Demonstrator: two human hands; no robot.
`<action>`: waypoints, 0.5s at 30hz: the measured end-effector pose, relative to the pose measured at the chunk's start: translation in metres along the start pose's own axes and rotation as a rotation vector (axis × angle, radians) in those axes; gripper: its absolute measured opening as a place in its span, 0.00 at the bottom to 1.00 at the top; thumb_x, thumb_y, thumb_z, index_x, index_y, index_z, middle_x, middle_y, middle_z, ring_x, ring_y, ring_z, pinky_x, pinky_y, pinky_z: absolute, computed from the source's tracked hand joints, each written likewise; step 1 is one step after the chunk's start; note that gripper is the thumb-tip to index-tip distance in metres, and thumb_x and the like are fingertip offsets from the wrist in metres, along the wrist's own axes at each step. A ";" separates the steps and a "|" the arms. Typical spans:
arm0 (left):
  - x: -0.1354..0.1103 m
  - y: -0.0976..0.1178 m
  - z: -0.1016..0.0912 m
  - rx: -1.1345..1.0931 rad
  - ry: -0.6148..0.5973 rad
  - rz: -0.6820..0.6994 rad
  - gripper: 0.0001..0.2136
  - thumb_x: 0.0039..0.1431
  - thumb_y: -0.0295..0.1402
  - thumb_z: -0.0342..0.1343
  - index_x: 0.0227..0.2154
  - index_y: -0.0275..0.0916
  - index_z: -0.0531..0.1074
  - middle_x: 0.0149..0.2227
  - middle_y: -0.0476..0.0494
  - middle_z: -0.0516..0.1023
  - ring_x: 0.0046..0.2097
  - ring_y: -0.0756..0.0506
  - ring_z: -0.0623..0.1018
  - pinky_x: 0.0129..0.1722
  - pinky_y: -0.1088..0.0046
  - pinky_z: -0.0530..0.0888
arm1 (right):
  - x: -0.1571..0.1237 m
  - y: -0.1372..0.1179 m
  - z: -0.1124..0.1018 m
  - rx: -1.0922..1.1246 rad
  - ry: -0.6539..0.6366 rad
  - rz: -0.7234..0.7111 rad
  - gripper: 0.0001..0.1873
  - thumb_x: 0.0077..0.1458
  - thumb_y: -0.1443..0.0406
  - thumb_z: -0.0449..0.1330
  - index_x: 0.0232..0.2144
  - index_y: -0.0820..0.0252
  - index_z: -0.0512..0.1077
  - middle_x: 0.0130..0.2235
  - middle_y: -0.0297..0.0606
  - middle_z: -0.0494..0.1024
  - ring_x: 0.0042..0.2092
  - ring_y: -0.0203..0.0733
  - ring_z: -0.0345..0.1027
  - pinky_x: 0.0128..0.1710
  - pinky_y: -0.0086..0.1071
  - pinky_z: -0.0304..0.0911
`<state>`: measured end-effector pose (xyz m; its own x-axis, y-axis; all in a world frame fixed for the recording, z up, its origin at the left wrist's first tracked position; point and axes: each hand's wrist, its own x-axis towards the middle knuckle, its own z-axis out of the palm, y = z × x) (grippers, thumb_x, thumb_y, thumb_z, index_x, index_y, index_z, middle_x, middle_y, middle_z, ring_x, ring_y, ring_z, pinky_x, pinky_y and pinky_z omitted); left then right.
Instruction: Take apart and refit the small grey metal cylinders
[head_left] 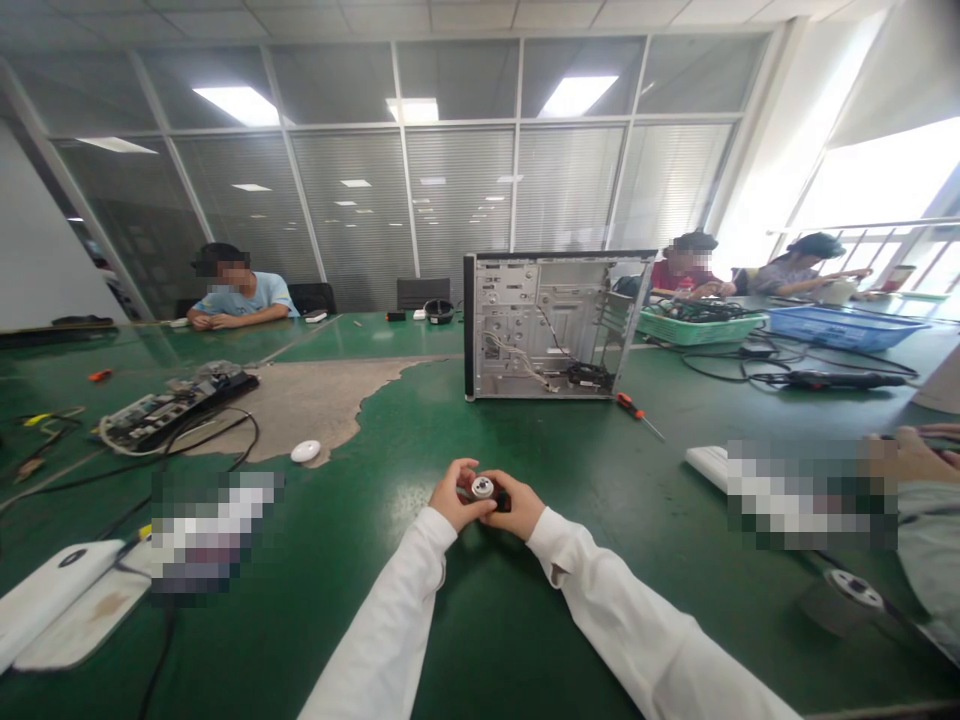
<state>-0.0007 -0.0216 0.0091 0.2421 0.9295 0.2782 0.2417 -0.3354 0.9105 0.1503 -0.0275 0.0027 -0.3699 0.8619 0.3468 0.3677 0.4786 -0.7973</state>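
Note:
Both of my hands meet over the green table [480,620], just in front of me. My left hand [452,494] and my right hand [515,505] are closed together around a small round silver-and-black part [482,488] with a shiny circular face turned up. White sleeves cover both arms. Behind the hands, an open computer case [551,325] stands upright with loose cables inside. An orange-handled screwdriver [637,413] lies on the table beside the case.
A power strip with cables [176,405] and a small white disc [305,451] lie to the left. White devices [52,600] sit at the near left. Green [697,327] and blue [844,325] baskets stand at the right. Other people sit around the table; a hand [904,455] rests at the right edge.

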 end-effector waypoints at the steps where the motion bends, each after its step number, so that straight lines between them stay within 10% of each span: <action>1: 0.000 0.000 -0.001 0.009 0.011 -0.002 0.27 0.32 0.32 0.60 0.40 0.39 0.58 0.31 0.47 0.66 0.32 0.50 0.68 0.22 0.80 0.63 | 0.000 -0.001 -0.001 0.028 -0.021 0.002 0.28 0.33 0.66 0.59 0.42 0.55 0.59 0.37 0.33 0.69 0.37 0.38 0.62 0.36 0.33 0.57; 15: 0.009 -0.006 -0.016 -0.333 -0.088 -0.063 0.29 0.36 0.28 0.57 0.45 0.37 0.53 0.36 0.42 0.71 0.38 0.46 0.70 0.33 0.73 0.66 | 0.006 0.005 -0.002 0.063 -0.017 0.095 0.26 0.34 0.68 0.58 0.41 0.58 0.59 0.33 0.34 0.71 0.31 0.33 0.60 0.25 0.26 0.54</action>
<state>-0.0151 -0.0091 0.0108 0.3202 0.9250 0.2044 -0.0579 -0.1963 0.9788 0.1524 -0.0196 0.0015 -0.3508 0.8997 0.2597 0.3476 0.3826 -0.8560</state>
